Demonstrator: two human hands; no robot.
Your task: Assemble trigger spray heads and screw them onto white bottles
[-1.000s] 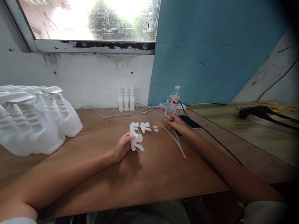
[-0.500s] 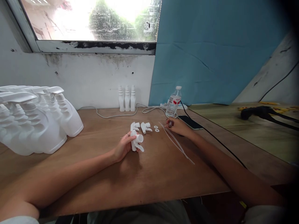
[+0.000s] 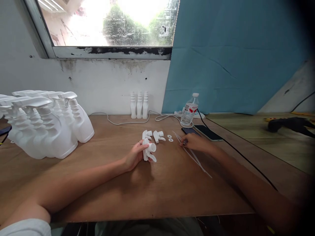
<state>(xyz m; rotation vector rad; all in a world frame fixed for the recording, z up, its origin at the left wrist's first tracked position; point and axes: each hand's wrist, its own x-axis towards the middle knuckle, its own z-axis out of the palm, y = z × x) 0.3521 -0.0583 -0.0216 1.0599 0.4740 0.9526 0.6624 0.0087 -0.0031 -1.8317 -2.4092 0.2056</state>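
The right hand (image 3: 195, 142) has drawn nearer the bench's (image 3: 172, 190) front, narrowed at the thin tubes (image 3: 203, 168), grip unclear; a light pinch should avoid bending. The left hand (image 3: 136, 154) holds a trigger-sprayer head (image 3: 146, 147) over the bench.

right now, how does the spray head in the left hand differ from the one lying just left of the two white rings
The held spray head is in the grip of the left hand; the other spray head lies on the table. The held spray head is partly covered by fingers; the other spray head is uncovered. Both are white, with a trigger.
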